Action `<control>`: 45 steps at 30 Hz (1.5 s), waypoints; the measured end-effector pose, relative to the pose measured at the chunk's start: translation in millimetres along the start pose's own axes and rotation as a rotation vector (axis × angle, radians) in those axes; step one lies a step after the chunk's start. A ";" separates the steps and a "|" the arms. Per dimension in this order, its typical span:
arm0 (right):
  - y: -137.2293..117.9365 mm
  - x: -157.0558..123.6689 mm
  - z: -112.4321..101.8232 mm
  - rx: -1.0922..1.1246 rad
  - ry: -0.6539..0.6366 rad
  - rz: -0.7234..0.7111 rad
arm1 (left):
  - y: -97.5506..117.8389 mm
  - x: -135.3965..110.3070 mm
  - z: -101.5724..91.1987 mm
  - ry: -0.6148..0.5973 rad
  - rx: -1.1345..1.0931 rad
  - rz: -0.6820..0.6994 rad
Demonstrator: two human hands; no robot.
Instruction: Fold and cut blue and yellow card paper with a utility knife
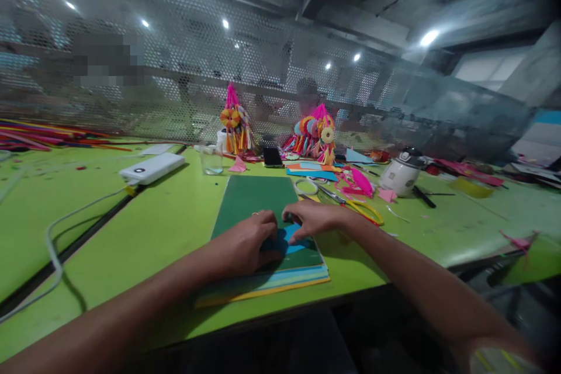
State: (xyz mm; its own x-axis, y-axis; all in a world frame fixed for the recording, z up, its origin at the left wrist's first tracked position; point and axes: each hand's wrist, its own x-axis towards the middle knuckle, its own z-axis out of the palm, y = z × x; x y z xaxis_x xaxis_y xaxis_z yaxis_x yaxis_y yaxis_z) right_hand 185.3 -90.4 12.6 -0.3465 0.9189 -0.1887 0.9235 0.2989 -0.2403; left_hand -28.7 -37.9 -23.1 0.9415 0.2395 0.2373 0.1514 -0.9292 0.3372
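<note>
A small piece of blue paper [289, 238] lies on a dark green board or folder [256, 194], partly hidden under my hands. My left hand [249, 242] is curled over the left end of the paper, its fingers and thumb closed on it. From the other side comes my right hand [313, 218], its thumb touching the paper and its curved fingers apart from the thumb. Beneath the board, the edges of several coloured sheets [293, 281] stick out toward me. Yellow-handled scissors [366, 211] lie just beyond my right wrist.
On the green table [175, 228] stand a clear cup [211, 160] and a white jug-like container [401, 174]. A white power bank [153, 168] with a cable lies left. Tasselled paper ornaments [232, 120], a phone [272, 156] and paper scraps sit near the perforated metal screen [175, 93].
</note>
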 end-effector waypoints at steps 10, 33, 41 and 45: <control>-4.7 -13.6 19.6 0.091 0.148 0.012 | -3.2 1.4 1.7 -0.004 -0.035 -0.033; -4.2 -41.8 36.2 0.477 0.629 0.167 | -15.6 8.6 10.3 0.136 -0.306 -0.199; 45.3 -106.5 63.5 0.346 0.948 0.620 | -9.1 5.6 8.9 0.096 -0.097 -0.063; 36.1 -105.1 58.8 0.240 0.923 0.615 | 21.1 0.6 7.8 0.022 0.085 0.187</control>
State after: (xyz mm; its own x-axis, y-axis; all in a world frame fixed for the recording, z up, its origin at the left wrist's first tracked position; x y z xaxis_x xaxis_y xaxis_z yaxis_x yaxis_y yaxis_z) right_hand 245.3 -191.3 -32.1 0.5004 0.7612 0.4125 0.8055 -0.2346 -0.5442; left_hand -22.6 -59.5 -23.0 0.9488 0.0659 0.3090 0.0003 -0.9782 0.2077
